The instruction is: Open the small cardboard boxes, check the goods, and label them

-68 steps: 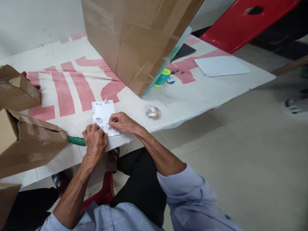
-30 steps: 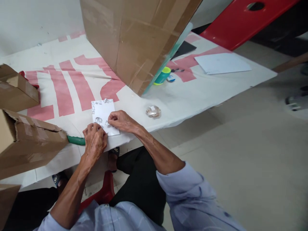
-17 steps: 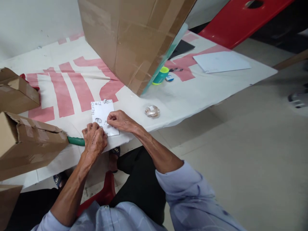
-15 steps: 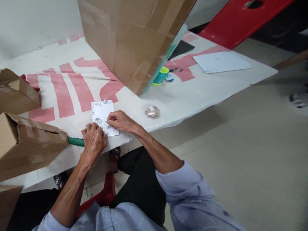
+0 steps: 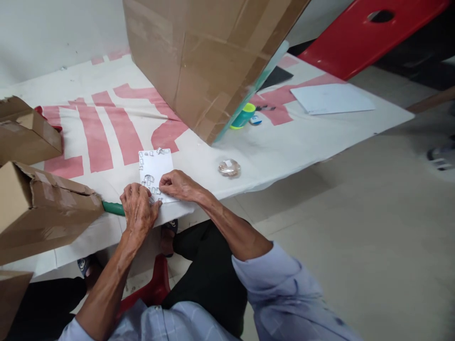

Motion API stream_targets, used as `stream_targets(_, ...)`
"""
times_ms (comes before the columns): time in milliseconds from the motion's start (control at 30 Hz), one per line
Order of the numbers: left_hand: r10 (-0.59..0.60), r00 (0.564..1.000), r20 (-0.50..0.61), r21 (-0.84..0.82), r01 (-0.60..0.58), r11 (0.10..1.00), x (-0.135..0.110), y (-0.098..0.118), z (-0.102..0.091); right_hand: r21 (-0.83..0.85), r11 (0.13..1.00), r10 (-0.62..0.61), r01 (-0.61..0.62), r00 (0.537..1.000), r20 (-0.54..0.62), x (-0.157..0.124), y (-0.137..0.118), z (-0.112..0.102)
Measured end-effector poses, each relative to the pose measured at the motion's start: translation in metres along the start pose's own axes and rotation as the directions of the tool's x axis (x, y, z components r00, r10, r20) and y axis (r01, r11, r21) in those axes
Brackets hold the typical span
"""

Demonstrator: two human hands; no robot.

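A white card [image 5: 161,163] lies near the table's front edge, with several small outlined shapes, drawn or laid on it, along its left and top edges and in its lower part. My left hand [image 5: 139,204] rests with bent fingers over the card's lower left corner, its thumb along the lower edge. My right hand [image 5: 179,184] is closed in a pinch over the lower right part of the card, beside a row of small outlines. Whatever its fingertips hold is too small or hidden to make out. A green handle [image 5: 113,208] lies just left of my left hand.
A large cardboard box [image 5: 209,61] stands behind the card. Smaller boxes [image 5: 60,203] are at the left. A clear round packet [image 5: 229,168], a teal and yellow tape roll [image 5: 243,116] and a white sheet [image 5: 330,98] lie to the right. A red chair [image 5: 355,38] stands beyond.
The view has shifted slightly. My right hand has moved a little down the card, and more small outlines now show in the row beside its fingertips. My left hand stays at the corner.
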State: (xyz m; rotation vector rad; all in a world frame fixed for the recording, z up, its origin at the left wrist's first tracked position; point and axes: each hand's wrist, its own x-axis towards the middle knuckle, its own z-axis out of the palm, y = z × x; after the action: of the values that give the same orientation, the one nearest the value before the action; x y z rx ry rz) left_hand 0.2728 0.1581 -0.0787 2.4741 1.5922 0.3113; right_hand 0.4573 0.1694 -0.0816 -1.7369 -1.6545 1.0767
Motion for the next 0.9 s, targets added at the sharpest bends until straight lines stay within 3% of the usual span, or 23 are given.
stream_targets(300, 0.093, 0.991, -0.093, -0.042, -0.097, 0.994, -0.009, -0.001, 0.008, -0.117, 0.992, 0.039, -0.039, 0.999, -0.008, 0.0, -0.005, 0.005)
stream_targets(467, 0.141, 0.987, -0.078, -0.022, -0.143, 0.989, -0.009, -0.003, 0.011, -0.171, 0.984, 0.047, -0.046, 0.999, 0.003, -0.001, -0.008, 0.005)
stream_targets(900, 0.149, 0.988, -0.034, -0.037, -0.15, 0.988, -0.006, -0.007, 0.016, -0.292, 0.936, 0.203, -0.198, 0.979, -0.012, 0.007, -0.01, 0.007)
